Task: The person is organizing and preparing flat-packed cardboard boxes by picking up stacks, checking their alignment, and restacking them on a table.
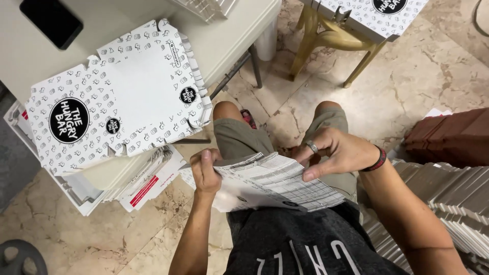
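Note:
A flat printed cardboard box blank (275, 183) lies across my lap, white with small black pattern. My left hand (204, 170) grips its left edge. My right hand (338, 153), with a ring and a dark wristband, pinches a flap at its upper right edge. On the table's edge to my left rests an unfolded patterned box blank (122, 86) with round black logos, lying flat and partly overhanging.
A beige table (224, 35) stands ahead with a black phone (51, 20) on it. Stacked flat blanks (132, 178) sit under the table's edge, and another stack (458, 203) is at my right. A yellow chair (331, 35) holds a patterned box. The floor is marble.

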